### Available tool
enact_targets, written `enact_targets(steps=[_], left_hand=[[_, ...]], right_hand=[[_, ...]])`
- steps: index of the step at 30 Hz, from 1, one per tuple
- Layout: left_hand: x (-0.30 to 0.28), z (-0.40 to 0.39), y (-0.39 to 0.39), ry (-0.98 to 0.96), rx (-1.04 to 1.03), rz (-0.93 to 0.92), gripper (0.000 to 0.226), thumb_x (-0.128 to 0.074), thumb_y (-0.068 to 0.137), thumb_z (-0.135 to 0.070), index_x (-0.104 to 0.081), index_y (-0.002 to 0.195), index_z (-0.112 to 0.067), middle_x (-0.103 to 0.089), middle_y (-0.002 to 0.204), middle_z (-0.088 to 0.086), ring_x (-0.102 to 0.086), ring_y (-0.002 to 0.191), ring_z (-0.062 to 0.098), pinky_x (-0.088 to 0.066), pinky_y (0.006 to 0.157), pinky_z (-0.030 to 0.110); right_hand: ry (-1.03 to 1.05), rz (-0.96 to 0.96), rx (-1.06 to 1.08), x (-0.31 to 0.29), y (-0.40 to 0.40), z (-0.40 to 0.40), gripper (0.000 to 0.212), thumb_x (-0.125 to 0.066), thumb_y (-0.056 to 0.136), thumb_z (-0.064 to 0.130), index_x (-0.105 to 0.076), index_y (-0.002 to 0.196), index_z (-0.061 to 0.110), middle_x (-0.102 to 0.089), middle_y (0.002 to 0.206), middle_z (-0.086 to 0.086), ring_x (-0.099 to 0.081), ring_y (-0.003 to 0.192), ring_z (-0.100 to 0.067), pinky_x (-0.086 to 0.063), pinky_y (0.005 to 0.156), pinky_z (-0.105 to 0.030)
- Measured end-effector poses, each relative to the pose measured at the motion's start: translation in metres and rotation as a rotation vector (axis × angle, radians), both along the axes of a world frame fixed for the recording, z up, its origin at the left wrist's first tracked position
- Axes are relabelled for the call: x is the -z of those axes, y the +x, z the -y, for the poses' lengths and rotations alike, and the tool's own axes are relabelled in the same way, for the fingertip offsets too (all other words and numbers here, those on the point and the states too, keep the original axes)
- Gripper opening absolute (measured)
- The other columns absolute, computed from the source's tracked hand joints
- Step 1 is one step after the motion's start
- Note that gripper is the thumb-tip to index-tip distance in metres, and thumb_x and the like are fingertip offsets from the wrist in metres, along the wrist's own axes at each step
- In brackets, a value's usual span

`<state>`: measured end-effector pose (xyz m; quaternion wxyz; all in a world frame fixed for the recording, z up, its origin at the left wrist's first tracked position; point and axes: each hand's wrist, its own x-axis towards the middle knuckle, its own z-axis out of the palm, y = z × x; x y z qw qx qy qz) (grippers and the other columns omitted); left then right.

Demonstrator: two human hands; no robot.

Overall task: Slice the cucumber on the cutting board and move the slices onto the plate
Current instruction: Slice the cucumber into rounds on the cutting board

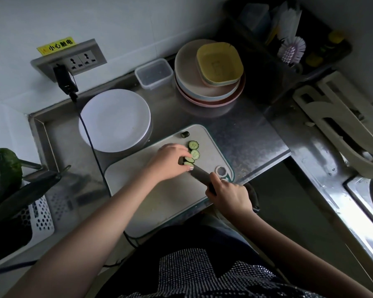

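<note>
A grey cutting board [159, 203] lies on the steel counter in front of me. My left hand [170, 162] curls over the remaining piece of cucumber [186, 161], mostly hiding it. Several cut slices [193, 149] lie in a row just beyond my fingers, and a small end stub [184, 134] sits near the board's far edge. My right hand [228, 194] grips the dark handle of a knife [199, 174], whose blade meets the cucumber beside my left fingertips. A white plate [114, 119] stands empty to the far left of the board.
A stack of coloured plates [207, 91] topped by yellow square dishes and a clear lidded box [153, 73] stand behind the board. A white basket [41, 214] holding whole cucumbers [8, 168] is at the left. A sink [370, 196] lies to the right, and a cable [91, 143] crosses the counter.
</note>
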<state>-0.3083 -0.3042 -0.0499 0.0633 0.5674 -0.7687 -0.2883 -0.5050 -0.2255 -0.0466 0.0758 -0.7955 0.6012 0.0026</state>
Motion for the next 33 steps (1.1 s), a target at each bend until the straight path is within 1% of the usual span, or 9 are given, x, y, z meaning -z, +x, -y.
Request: enact_targets(steps=[4, 7, 9, 13, 16, 18, 20, 23, 33], left_hand=[[-0.004, 0.02, -0.002, 0.061, 0.062, 0.192, 0.066, -0.069, 0.074, -0.051, -0.049, 0.131, -0.025, -0.035, 0.137, 0.003, -0.021, 0.127, 0.025, -0.027, 0.106, 0.041], [-0.002, 0.031, -0.002, -0.005, 0.101, 0.376, 0.06, -0.064, 0.079, -0.051, -0.047, 0.128, -0.02, -0.034, 0.133, 0.006, -0.023, 0.124, 0.026, -0.028, 0.101, 0.04], [0.003, 0.034, -0.002, -0.06, 0.115, 0.469, 0.055, -0.061, 0.083, -0.048, -0.045, 0.125, -0.017, -0.037, 0.13, 0.007, -0.028, 0.12, 0.027, -0.031, 0.098, 0.039], [0.008, 0.032, 0.01, -0.114, -0.105, 0.124, 0.027, -0.058, 0.087, -0.041, -0.06, 0.103, -0.018, -0.056, 0.108, 0.001, -0.049, 0.102, 0.022, -0.043, 0.085, 0.035], [-0.002, 0.03, 0.027, 0.293, -0.1, -0.097, 0.03, -0.071, 0.075, -0.048, -0.067, 0.093, -0.025, -0.063, 0.094, -0.009, -0.057, 0.087, 0.013, -0.043, 0.069, 0.025], [-0.009, 0.026, 0.034, 0.425, -0.012, -0.018, 0.035, -0.077, 0.069, -0.048, -0.07, 0.097, -0.029, -0.061, 0.1, -0.013, -0.055, 0.092, 0.009, -0.043, 0.078, 0.026], [-0.01, 0.025, 0.035, 0.397, -0.002, 0.069, 0.034, -0.078, 0.069, -0.043, -0.071, 0.098, -0.028, -0.06, 0.098, -0.013, -0.055, 0.09, 0.008, -0.043, 0.077, 0.025], [-0.009, 0.027, 0.027, 0.307, -0.027, 0.09, 0.024, -0.077, 0.075, -0.033, -0.071, 0.095, -0.021, -0.058, 0.081, -0.013, -0.053, 0.073, 0.002, -0.038, 0.06, 0.019], [0.011, 0.029, 0.011, 0.052, -0.296, -0.172, 0.017, -0.059, 0.085, 0.001, -0.065, 0.097, -0.01, -0.067, 0.094, 0.003, -0.063, 0.084, 0.015, -0.047, 0.075, 0.022]], right_hand=[[-0.024, 0.022, -0.063, 0.0, -0.004, -0.001, 0.047, -0.081, 0.059, 0.026, -0.04, 0.081, 0.017, -0.048, 0.044, 0.003, -0.043, 0.027, -0.019, -0.008, 0.031, -0.017], [-0.049, 0.017, -0.066, -0.001, -0.005, -0.006, 0.048, -0.079, 0.06, 0.028, -0.037, 0.082, 0.018, -0.052, 0.047, 0.002, -0.047, 0.03, -0.02, 0.002, 0.039, -0.016], [-0.041, -0.005, -0.067, 0.001, -0.004, -0.01, 0.047, -0.078, 0.06, 0.029, -0.037, 0.081, 0.018, -0.052, 0.047, 0.001, -0.048, 0.031, -0.02, -0.005, 0.037, -0.017], [-0.003, -0.015, -0.026, 0.009, -0.005, -0.013, 0.046, -0.077, 0.062, 0.029, -0.037, 0.081, 0.018, -0.05, 0.047, 0.001, -0.046, 0.029, -0.021, -0.014, 0.035, -0.019], [0.027, -0.011, -0.019, 0.012, -0.007, -0.012, 0.043, -0.075, 0.065, 0.028, -0.037, 0.082, 0.018, -0.05, 0.047, 0.002, -0.045, 0.029, -0.021, -0.003, 0.037, -0.016], [0.041, -0.014, -0.03, 0.013, -0.007, -0.01, 0.042, -0.075, 0.066, 0.027, -0.038, 0.081, 0.017, -0.05, 0.047, 0.002, -0.045, 0.029, -0.022, 0.004, 0.04, -0.017], [0.055, -0.03, -0.045, 0.013, -0.006, -0.007, 0.039, -0.075, 0.064, 0.028, -0.041, 0.079, 0.017, -0.05, 0.046, 0.002, -0.044, 0.029, -0.021, 0.006, 0.041, -0.018], [0.078, -0.054, -0.054, 0.01, -0.005, -0.006, 0.036, -0.076, 0.064, 0.029, -0.045, 0.077, 0.017, -0.05, 0.046, 0.003, -0.044, 0.029, -0.02, 0.007, 0.042, -0.018], [0.13, 0.004, 0.013, 0.0, -0.006, -0.012, 0.04, -0.073, 0.069, 0.029, -0.036, 0.081, 0.018, -0.049, 0.048, 0.003, -0.046, 0.031, -0.021, 0.004, 0.039, -0.019]])
